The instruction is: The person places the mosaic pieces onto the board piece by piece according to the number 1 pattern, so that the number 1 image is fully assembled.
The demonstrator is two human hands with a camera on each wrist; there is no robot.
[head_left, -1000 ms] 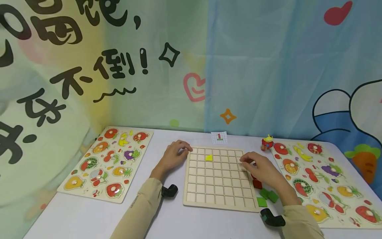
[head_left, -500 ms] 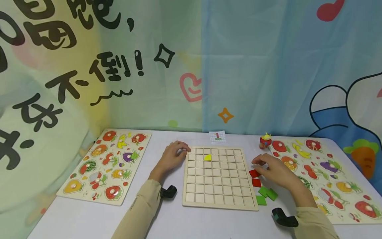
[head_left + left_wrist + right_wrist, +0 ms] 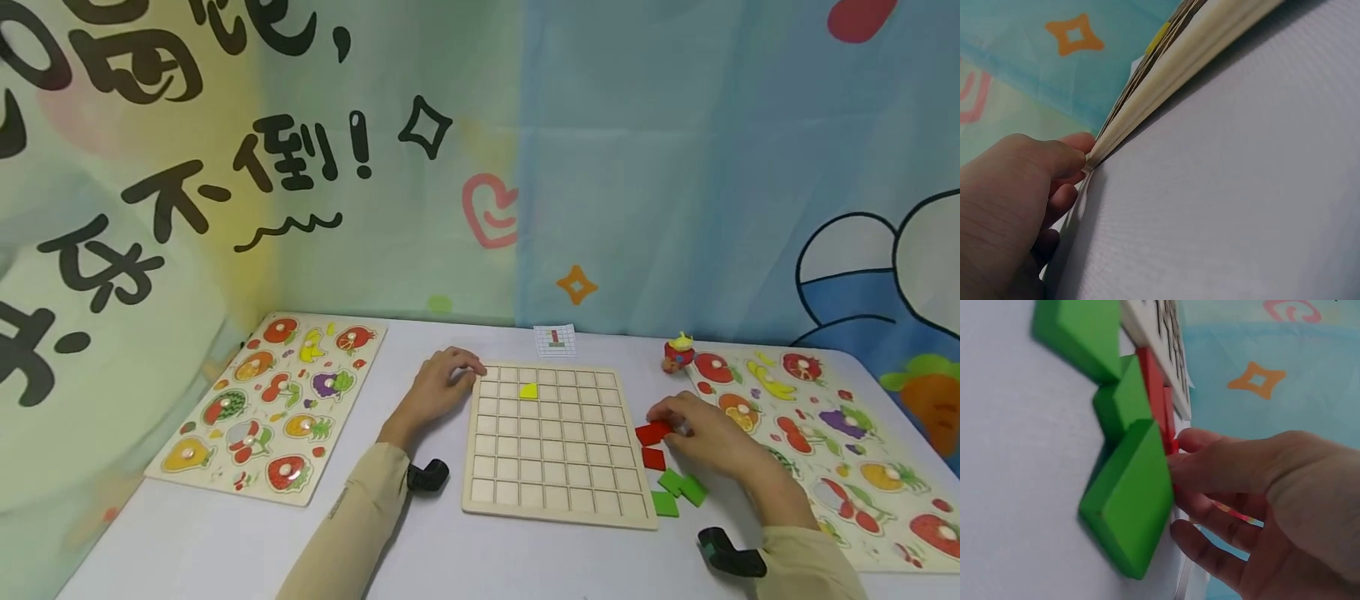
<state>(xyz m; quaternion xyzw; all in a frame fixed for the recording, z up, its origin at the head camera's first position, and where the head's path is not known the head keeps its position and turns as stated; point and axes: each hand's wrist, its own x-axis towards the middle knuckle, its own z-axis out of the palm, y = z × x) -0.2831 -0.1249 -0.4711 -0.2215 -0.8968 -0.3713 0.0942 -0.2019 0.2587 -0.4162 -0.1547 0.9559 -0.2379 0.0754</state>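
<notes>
In the head view, a square wooden grid board [image 3: 555, 458] lies flat with one yellow tile [image 3: 528, 391] in an upper cell. My left hand [image 3: 442, 385] holds the board's far left corner between thumb and fingers, as the left wrist view also shows. Beside the board's right edge, my right hand [image 3: 701, 429] has thumb and fingertips on a red tile [image 3: 651, 433], pinching its end; the fingers partly cover it. Another red tile [image 3: 653, 459] lies just nearer. Close to these are several green tiles [image 3: 1132, 500], large in the right wrist view.
A small printed grid card [image 3: 555, 341] lies behind the board, and a toy figure [image 3: 678, 353] stands to its right. Fruit puzzle boards flank the work, one on the left [image 3: 330, 433] and one on the right [image 3: 896, 479]. A printed curtain [image 3: 637, 167] hangs behind the table.
My right hand has moved off the board's right edge, rightward and nearer, down to the red tiles. My left hand stays at the board's corner. The head view has shifted slightly.
</notes>
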